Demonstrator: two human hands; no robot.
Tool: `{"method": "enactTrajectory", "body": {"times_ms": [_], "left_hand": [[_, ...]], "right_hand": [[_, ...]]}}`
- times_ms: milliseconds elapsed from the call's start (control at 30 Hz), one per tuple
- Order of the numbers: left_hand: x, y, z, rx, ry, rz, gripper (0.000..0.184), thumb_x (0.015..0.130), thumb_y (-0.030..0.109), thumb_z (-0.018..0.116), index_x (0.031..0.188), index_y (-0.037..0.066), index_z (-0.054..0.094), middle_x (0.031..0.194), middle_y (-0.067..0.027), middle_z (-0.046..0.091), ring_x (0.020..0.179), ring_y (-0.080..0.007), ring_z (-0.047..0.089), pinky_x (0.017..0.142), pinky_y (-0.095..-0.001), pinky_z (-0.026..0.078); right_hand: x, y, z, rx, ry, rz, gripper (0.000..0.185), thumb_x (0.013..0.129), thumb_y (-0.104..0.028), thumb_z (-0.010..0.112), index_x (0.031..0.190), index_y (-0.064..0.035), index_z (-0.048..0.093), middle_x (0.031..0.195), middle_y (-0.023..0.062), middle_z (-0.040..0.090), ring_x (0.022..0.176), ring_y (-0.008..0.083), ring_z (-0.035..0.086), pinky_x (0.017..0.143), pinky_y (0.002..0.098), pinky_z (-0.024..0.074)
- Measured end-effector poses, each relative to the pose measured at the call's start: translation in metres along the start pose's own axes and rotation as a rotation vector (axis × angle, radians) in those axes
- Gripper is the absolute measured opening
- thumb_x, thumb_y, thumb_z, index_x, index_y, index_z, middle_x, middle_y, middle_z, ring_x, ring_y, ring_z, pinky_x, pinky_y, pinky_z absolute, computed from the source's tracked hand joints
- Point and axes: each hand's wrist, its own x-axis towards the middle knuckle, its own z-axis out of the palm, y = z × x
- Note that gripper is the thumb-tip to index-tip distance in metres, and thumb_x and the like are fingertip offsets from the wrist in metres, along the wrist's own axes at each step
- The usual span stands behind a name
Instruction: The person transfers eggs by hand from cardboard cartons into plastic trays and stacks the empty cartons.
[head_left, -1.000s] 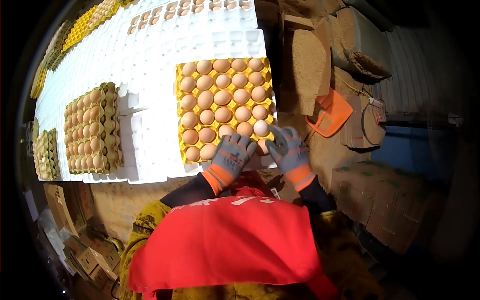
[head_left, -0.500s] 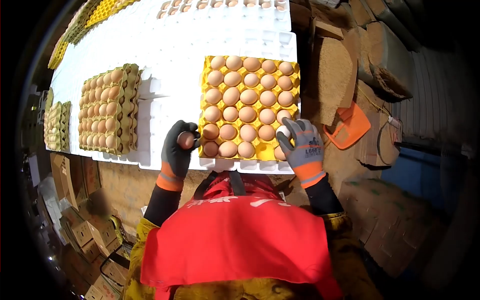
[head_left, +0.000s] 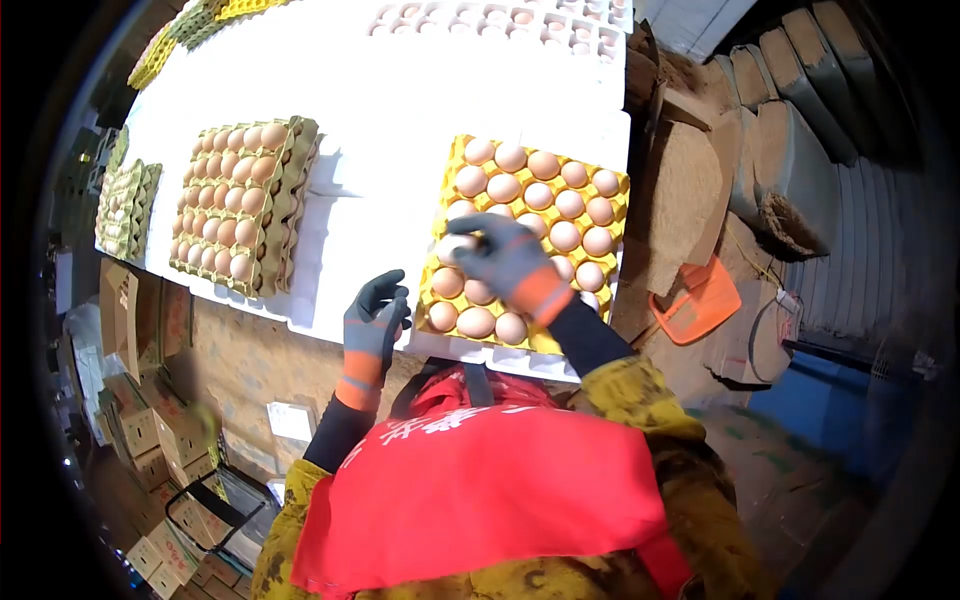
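Observation:
A yellow egg tray (head_left: 436,330) full of brown eggs lies in front of me on the white surface. My right hand (head_left: 508,262), in a grey and orange glove, reaches across it with fingers closed around a pale egg (head_left: 456,249) at the tray's left side. The hand and sleeve cover several eggs and the lower right corner. Left of the tray, my left hand (head_left: 374,322) is curled closed near the surface's front edge. A small brownish part of an egg (head_left: 403,329) shows at its fingers; the rest is hidden.
Stacked trays of eggs (head_left: 225,205) stand to the left, with another stack (head_left: 125,210) farther left. White egg holders (head_left: 500,22) run along the back. At right are an orange scoop (head_left: 697,303) and filled sacks (head_left: 790,170). Cardboard boxes (head_left: 165,440) lie at lower left.
My right hand has moved left across the tray with the pale egg, from its lower right corner to its left side. The left hand has turned, hiding most of its egg. The camera view has shifted.

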Motion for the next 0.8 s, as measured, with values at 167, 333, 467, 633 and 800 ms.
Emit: {"method": "enactTrajectory", "body": {"times_ms": [167, 333, 467, 633, 800], "left_hand": [[-0.011, 0.008, 0.013, 0.063, 0.013, 0.075, 0.036, 0.093, 0.007, 0.068, 0.128, 0.004, 0.065, 0.103, -0.0057, 0.070, 0.075, -0.0091, 0.062, 0.065, -0.0237, 0.053], [-0.006, 0.018, 0.032, 0.197, -0.034, 0.155, 0.032, 0.093, 0.005, 0.067, 0.125, 0.003, 0.066, 0.105, -0.0043, 0.068, 0.080, -0.0086, 0.060, 0.070, -0.0229, 0.051], [0.000, 0.030, 0.038, 0.281, -0.004, 0.217, 0.032, 0.091, 0.005, 0.068, 0.123, 0.004, 0.067, 0.103, -0.0047, 0.067, 0.080, -0.0104, 0.059, 0.073, -0.0251, 0.049], [0.017, 0.049, 0.040, 0.513, 0.039, 0.360, 0.033, 0.089, 0.007, 0.069, 0.123, 0.009, 0.069, 0.101, -0.0052, 0.067, 0.074, -0.0122, 0.056, 0.071, -0.0262, 0.049], [0.054, 0.063, 0.059, 0.684, 0.085, 0.592, 0.041, 0.086, 0.009, 0.073, 0.126, 0.014, 0.068, 0.098, -0.0036, 0.066, 0.065, -0.0126, 0.053, 0.065, -0.0259, 0.048]], "right_hand": [[-0.034, -0.012, -0.070, 1.014, 0.289, 0.167, 0.028, 0.098, -0.015, 0.057, 0.120, 0.0009, 0.062, 0.106, 0.0070, 0.064, 0.093, 0.0165, 0.064, 0.088, 0.0329, 0.0565], [0.027, 0.022, -0.107, 0.192, 0.286, 0.038, 0.027, 0.096, -0.020, 0.060, 0.115, -0.0043, 0.069, 0.108, 0.0062, 0.067, 0.090, 0.0148, 0.065, 0.079, 0.0282, 0.0532], [0.088, 0.004, -0.097, -0.845, 0.194, -0.268, 0.038, 0.087, -0.028, 0.064, 0.122, -0.0148, 0.068, 0.120, 0.0094, 0.068, 0.108, 0.0330, 0.064, 0.096, 0.0427, 0.0505], [0.121, 0.004, -0.086, -0.917, 0.000, -0.108, 0.043, 0.086, -0.026, 0.069, 0.127, -0.0135, 0.066, 0.113, 0.0101, 0.071, 0.103, 0.0260, 0.068, 0.088, 0.0392, 0.0543], [0.057, -0.001, -0.112, 0.515, 0.149, 0.144, 0.041, 0.089, -0.031, 0.069, 0.120, -0.0049, 0.068, 0.094, 0.0064, 0.069, 0.080, 0.0152, 0.065, 0.067, 0.0280, 0.0536]]}}
